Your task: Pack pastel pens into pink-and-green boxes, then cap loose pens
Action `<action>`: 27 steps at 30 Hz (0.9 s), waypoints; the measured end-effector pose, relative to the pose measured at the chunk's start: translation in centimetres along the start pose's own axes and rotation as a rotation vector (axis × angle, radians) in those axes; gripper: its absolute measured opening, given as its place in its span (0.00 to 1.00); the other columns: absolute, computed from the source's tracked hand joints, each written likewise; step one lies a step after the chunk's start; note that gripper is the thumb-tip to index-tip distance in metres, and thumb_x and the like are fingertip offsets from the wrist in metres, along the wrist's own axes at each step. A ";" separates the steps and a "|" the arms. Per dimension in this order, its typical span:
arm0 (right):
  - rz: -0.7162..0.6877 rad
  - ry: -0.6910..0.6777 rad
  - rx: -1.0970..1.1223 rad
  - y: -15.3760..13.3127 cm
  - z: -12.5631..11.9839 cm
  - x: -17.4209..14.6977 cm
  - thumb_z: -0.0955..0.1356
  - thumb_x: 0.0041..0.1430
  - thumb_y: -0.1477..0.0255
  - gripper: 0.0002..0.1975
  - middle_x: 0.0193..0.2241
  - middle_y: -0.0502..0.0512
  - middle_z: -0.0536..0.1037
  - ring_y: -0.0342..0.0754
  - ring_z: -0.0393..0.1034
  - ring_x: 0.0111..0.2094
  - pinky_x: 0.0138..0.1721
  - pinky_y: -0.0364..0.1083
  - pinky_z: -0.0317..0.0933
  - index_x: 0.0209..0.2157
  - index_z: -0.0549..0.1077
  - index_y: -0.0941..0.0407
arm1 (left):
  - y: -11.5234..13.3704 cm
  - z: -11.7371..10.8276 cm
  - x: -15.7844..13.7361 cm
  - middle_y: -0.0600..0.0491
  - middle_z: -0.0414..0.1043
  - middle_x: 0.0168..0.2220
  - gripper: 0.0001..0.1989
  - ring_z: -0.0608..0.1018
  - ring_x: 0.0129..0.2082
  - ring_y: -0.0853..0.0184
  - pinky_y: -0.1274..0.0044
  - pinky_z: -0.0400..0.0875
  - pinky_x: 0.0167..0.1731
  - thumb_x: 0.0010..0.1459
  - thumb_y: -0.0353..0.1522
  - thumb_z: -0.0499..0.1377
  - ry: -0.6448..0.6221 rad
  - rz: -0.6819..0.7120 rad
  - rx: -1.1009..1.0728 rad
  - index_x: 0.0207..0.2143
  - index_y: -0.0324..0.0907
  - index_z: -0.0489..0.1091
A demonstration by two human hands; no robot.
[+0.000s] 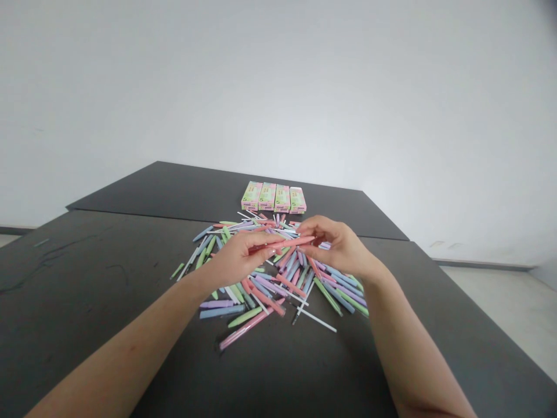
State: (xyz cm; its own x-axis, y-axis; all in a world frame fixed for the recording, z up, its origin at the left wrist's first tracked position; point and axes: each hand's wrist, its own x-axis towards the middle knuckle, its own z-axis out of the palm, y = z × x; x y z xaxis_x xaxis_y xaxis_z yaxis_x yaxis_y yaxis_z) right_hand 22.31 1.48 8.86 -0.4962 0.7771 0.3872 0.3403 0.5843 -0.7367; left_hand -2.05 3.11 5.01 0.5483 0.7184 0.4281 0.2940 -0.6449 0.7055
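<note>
A coral-pink pen (290,242) is held level between my two hands, above a heap of pen parts. My left hand (241,255) is closed around its left part, thumb and fingers pinching it. On the right end, the thumb and fingertips of my right hand (337,244) grip the same pen. Beneath lie loose pen barrels and caps (261,284) in pink, green, blue and purple, mixed with thin white refills (319,320). A pink pen with a clear end (243,334) lies at the heap's near edge. My fingers hide part of the held pen.
Several pink-and-green boxes (274,197) stand side by side beyond the heap. Two dark tabletops meet at a seam (143,216) across the view. A small green piece (177,270) lies at the heap's left. A pale wall (278,87) rises behind the table.
</note>
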 end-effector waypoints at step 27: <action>0.097 -0.019 -0.265 0.3 1.0 0.7 0.61 0.66 0.60 0.26 0.14 0.48 0.66 0.39 0.56 0.17 0.21 0.42 0.48 0.17 0.68 0.59 | 0.6 0.0 -0.1 0.49 0.80 0.41 0.16 0.80 0.37 0.65 0.75 0.77 0.35 0.61 0.33 0.56 -0.018 -0.030 -0.061 0.49 0.42 0.76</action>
State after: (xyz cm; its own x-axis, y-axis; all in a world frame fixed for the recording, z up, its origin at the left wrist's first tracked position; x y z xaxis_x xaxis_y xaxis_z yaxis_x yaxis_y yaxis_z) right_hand 21.29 1.91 8.39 -0.4650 0.8295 0.3094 0.5829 0.5499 -0.5982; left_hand -1.91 2.67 5.44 0.5538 0.7322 0.3965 0.2629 -0.6056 0.7511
